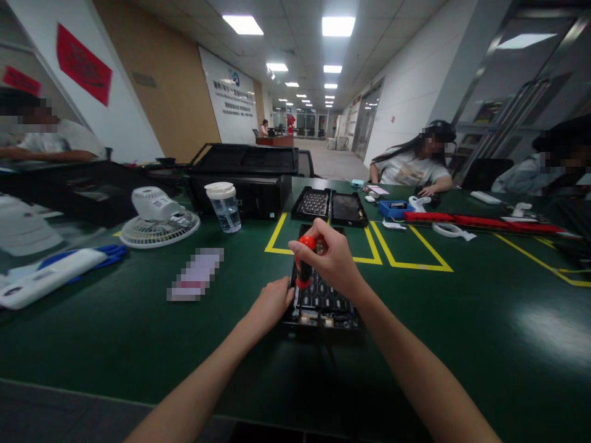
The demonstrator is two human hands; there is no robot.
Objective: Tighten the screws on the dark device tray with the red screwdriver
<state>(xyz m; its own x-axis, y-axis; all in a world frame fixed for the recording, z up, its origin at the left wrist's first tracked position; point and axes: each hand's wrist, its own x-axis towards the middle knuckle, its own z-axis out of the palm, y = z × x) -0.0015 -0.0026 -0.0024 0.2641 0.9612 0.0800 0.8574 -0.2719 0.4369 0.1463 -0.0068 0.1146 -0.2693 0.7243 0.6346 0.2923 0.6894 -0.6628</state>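
- My right hand (pixel 329 251) holds the screwdriver (pixel 303 271) from above, likely for control.
- My left hand (pixel 275 298), closure unclear, likely steadies the black case's (pixel 325 296) left side.

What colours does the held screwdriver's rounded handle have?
The rounded handle is orange-red and black; see head view.

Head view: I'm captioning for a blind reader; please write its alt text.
A right hand holds a red-and-black screwdriver over an open black case on a green table, while the left hand touches the case's left side. A white fan and lidded cup are farther left.
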